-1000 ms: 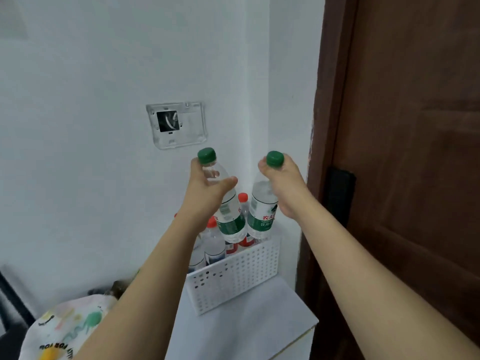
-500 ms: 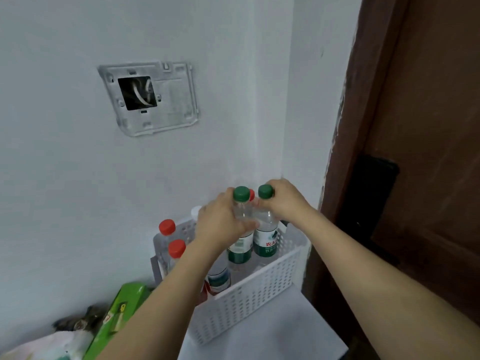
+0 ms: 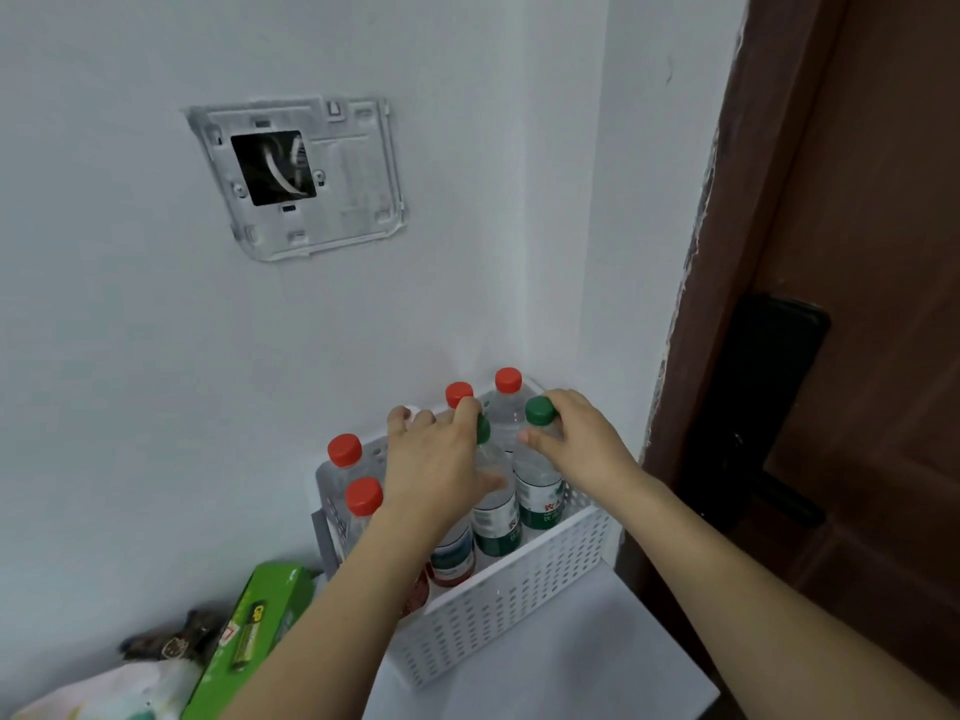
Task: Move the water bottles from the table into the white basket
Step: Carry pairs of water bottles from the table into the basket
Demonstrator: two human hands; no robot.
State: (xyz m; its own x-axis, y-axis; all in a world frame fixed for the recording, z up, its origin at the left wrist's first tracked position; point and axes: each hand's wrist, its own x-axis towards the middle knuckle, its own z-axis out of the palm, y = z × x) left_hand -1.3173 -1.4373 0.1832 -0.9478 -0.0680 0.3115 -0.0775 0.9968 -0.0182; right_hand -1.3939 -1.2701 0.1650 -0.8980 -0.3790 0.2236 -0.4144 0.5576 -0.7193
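Around you: a white wall with an opened wall box (image 3: 296,179), wires showing in its dark hole. A dark brown door (image 3: 857,252) stands to the right, with a black lock plate (image 3: 769,407) on it. On the near left lie a green battery pack (image 3: 249,631) and a pale printed bag (image 3: 104,693). The white surface (image 3: 571,667) carries the white perforated basket (image 3: 509,605), pushed into the far corner.

In the way: red-capped bottles (image 3: 345,450) already crowd the basket's left and far side, standing upright, caps up. One white cap is partly hidden behind your left fingers.

Task things: two green-capped bottles. The left green-capped bottle (image 3: 496,511) stands in the basket with its long axis near vertical, top leaning slightly left, cap up. The right green-capped bottle (image 3: 540,491) stands just beside it, upright, cap up, against the basket's right end. Both green labels face you.

Grip: your left hand (image 3: 436,465) is curled round the left bottle's neck and shoulder, thumb across the clear body, fingertips by the cap. Your right hand (image 3: 576,444) pinches the right bottle just under its cap, thumb on the near side, fingers wrapped behind.
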